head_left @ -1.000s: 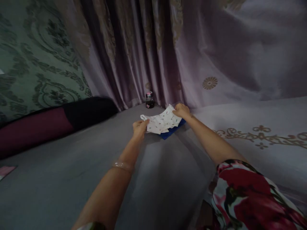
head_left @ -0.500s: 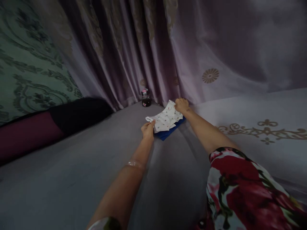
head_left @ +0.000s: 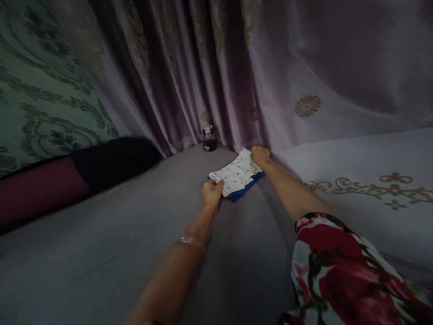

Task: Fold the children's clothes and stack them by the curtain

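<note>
A folded white cloth garment (head_left: pixel 238 172) with small coloured prints lies on top of a folded blue cloth (head_left: pixel 241 193). At its near left end, my left hand (head_left: pixel 213 192) is closed, pinching the edge between thumb and fingers. My right hand (head_left: pixel 260 155) grips the far right end of the garment with curled fingers. The exact kind of garment cannot be made out.
A small jar with a pink and silver lid (head_left: pixel 209 139) stands behind the cloths, close to the purple curtain (head_left: pixel 189 104). Along the left wall lies a long maroon and black cushion (head_left: pixel 101 174). The grey flat surface (head_left: pixel 101 262) stretches toward me.
Both hands have lowered the white garment onto the blue cloth, where it now lies flatter. More of the blue cloth shows at the left and back edges. The view has shifted slightly.
</note>
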`<state>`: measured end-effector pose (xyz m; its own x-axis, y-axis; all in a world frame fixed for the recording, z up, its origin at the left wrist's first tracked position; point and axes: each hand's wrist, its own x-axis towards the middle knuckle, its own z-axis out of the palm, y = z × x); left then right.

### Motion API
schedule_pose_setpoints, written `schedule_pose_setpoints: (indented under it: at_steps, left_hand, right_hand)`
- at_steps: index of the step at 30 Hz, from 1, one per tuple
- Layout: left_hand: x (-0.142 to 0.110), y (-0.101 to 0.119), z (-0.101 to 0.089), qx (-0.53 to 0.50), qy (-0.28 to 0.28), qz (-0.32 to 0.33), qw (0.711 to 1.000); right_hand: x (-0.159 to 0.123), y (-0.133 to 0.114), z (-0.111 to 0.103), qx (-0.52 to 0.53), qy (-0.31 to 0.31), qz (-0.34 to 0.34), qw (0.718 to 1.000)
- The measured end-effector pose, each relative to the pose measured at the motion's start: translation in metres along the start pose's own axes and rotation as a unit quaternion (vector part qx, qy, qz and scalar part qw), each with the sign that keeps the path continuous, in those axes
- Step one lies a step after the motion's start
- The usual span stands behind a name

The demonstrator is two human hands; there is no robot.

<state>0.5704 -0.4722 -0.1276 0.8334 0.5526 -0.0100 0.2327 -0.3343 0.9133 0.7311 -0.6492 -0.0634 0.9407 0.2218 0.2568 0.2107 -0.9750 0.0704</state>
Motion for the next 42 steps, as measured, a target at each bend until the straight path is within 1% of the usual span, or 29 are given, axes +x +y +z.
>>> schedule_pose_setpoints:
  at_steps: [3, 5, 7, 10, 13, 15, 19, 21, 24, 27, 30, 33, 36, 38, 40, 42]
  left_hand:
    - [-0.010, 0.003, 0.000, 0.075, 0.041, 0.021, 0.996]
    - [-0.019, 0.003, 0.003, 0.085, 0.062, 0.035, 0.994]
    - [-0.026, 0.001, 0.006, 0.086, 0.072, 0.054, 0.992]
    - [-0.032, -0.002, 0.009, 0.088, 0.097, 0.105, 0.986]
    - [-0.031, -0.005, 0.009, 0.118, 0.139, 0.173, 0.968]
    - [-0.030, -0.005, 0.008, 0.141, 0.134, 0.219, 0.956]
    - [-0.034, -0.004, 0.011, 0.181, 0.069, 0.302, 0.934]
    - [-0.035, -0.004, 0.014, 0.206, 0.039, 0.317, 0.925]
    - [-0.036, -0.004, 0.018, 0.245, 0.013, 0.304, 0.921]
    - [-0.035, -0.004, 0.020, 0.278, 0.006, 0.282, 0.918]
    - [-0.035, -0.003, 0.020, 0.299, 0.002, 0.268, 0.916]
    - [-0.037, 0.000, 0.020, 0.294, -0.003, 0.261, 0.919]
    - [-0.038, 0.002, 0.020, 0.268, -0.008, 0.250, 0.930]
    - [-0.037, 0.003, 0.019, 0.236, -0.013, 0.242, 0.941]
    - [-0.034, 0.003, 0.019, 0.182, -0.007, 0.225, 0.957]
    - [-0.030, 0.002, 0.017, 0.101, 0.021, 0.189, 0.977]
  right_hand:
    - [-0.004, -0.001, 0.005, -0.009, 0.002, 0.006, 1.000]
    - [-0.008, -0.004, 0.008, -0.014, 0.015, 0.007, 1.000]
    - [-0.013, -0.009, 0.011, -0.018, 0.034, 0.003, 0.999]
    - [-0.021, -0.019, 0.017, -0.021, 0.059, -0.004, 0.998]
    - [-0.028, -0.027, 0.022, -0.020, 0.066, -0.007, 0.998]
    - [-0.031, -0.032, 0.025, -0.008, 0.047, 0.001, 0.999]
    - [-0.037, -0.043, 0.032, 0.036, -0.014, 0.064, 0.997]
    - [-0.039, -0.049, 0.036, 0.053, -0.025, 0.081, 0.995]
    - [-0.040, -0.054, 0.041, 0.083, -0.046, 0.084, 0.992]
    - [-0.039, -0.055, 0.043, 0.106, -0.079, 0.095, 0.987]
    - [-0.038, -0.053, 0.044, 0.105, -0.084, 0.097, 0.986]
    - [-0.037, -0.052, 0.045, 0.095, -0.076, 0.097, 0.988]
    - [-0.037, -0.050, 0.041, 0.092, -0.075, 0.093, 0.989]
    - [-0.039, -0.052, 0.034, 0.095, -0.084, 0.086, 0.988]
    - [-0.045, -0.058, 0.024, 0.101, -0.087, 0.061, 0.989]
    - [-0.055, -0.070, 0.014, 0.114, -0.087, 0.020, 0.989]
